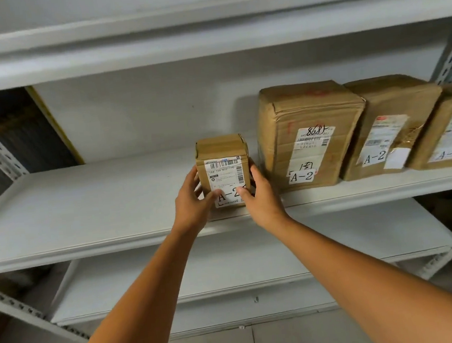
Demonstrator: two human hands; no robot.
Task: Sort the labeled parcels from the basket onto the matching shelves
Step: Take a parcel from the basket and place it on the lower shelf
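left grip (192,201) and right grip (259,195) clamp the small a-2 parcel (223,168) near the shelf (86,211) lip. risk: released early, it may topple forward.

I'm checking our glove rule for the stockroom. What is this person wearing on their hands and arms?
Nothing that shows. The left hand and right hand are ungloved, with no ring, watch or wristband visible. Both forearms are uncovered to the picture's edge; no sleeve appears.

soft, even, fairly bright light, faint shadows beside the parcels (309,134), wide-angle bowing of the shelves (85,205), mild blur
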